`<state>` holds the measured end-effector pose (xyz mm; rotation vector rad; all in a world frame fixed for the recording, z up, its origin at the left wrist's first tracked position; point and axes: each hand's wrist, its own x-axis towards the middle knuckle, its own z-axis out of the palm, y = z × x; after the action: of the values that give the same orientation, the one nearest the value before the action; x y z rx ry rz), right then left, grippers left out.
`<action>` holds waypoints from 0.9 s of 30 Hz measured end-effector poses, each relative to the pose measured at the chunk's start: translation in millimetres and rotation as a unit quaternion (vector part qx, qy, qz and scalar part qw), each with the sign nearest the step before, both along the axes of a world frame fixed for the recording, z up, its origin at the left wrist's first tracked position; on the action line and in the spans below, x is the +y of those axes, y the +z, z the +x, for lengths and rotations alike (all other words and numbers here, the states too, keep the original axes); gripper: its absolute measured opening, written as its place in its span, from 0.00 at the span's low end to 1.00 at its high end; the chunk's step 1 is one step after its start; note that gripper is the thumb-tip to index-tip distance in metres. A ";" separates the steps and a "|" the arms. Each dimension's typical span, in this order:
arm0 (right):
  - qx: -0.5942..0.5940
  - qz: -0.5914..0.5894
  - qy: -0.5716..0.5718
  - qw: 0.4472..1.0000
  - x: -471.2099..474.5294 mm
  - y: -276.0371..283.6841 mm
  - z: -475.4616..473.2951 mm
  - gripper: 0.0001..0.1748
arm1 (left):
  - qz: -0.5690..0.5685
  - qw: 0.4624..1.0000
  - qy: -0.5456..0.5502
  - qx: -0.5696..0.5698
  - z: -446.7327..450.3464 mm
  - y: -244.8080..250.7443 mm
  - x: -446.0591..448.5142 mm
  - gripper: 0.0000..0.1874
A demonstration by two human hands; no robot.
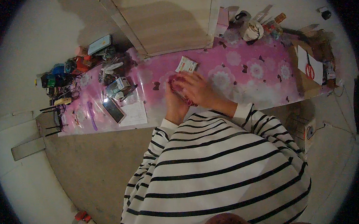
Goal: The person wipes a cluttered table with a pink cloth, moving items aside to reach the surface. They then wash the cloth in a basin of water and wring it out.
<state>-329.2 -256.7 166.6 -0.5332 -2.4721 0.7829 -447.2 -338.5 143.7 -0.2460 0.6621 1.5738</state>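
Note:
Over the front part of the table, my left hand (176, 104) grips a dark pink object (175, 82) from its left side. My right hand (200, 91) lies across the same object, its fingers curled over the top and right. Much of it is covered by my hands, so I cannot tell exactly what it is. A small white and yellow printed packet (186, 64) lies on the pink flowered table cover (238, 79), just beyond my right fingertips.
To the left lie a smartphone (114, 110), a paper sheet (134, 113), a purple comb (92, 115) and a small box (118, 86). Bags and cables crowd the far left. Red-handled scissors (309, 71) rest on white paper at right. A wooden panel (169, 22) borders the back edge.

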 end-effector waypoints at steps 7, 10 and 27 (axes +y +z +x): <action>0.014 0.035 -0.035 0.999 12.9 -26.3 -22.8 0.21 | -0.053 0.998 -0.017 0.020 3.0 26.4 10.7 0.34; 0.024 0.082 0.044 0.995 -13.0 -4.8 -17.4 0.21 | 0.058 0.992 0.009 0.108 -12.8 -2.7 2.9 0.35; 0.011 -0.064 0.021 0.998 6.9 -17.2 -8.9 0.19 | -0.020 0.995 -0.009 0.093 -5.0 -10.4 -2.0 0.39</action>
<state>-338.1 -249.8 149.4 -0.5160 -2.4315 0.9628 -452.2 -340.5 133.3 -0.1239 0.8381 1.5794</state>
